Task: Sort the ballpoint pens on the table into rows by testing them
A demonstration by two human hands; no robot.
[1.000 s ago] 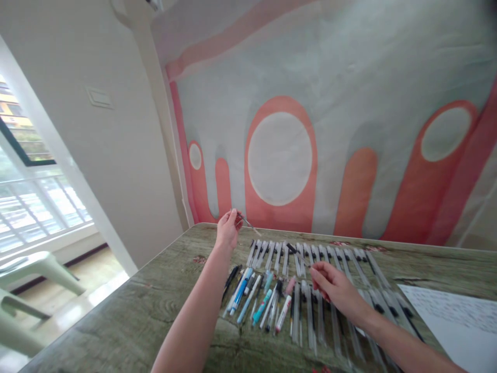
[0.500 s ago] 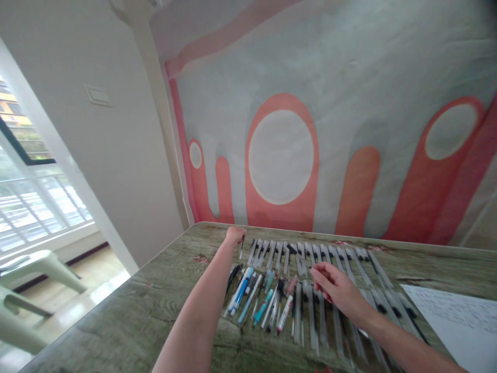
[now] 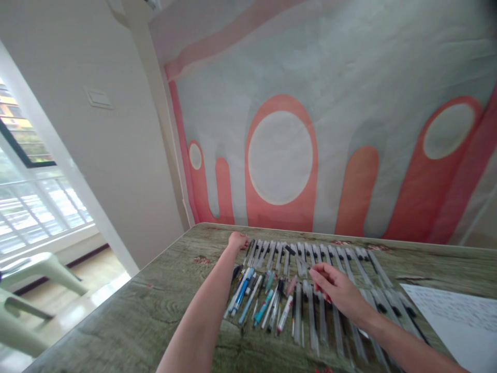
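My left hand reaches to the far left end of the upper row of clear pen barrels. Its fingers are closed on a thin, dark-tipped pen refill, which lies close beside the row's first piece. My right hand hovers over the gap between the two rows, thumb and fingertips pinched on the lower end of a clear pen. This pen slants up to the left and ends in a black part. Below the right hand and forearm, part of the lower row of clear barrels is hidden.
Assorted coloured pens and markers lie in a cluster left of the lower row. A sheet of paper with writing lies at the right on the wood-patterned table. A pale green stool stands to the left, near the window.
My left hand has moved slightly right and lowered the refill beside the upper row's left end. My right hand and the pen in it stay nearly still.
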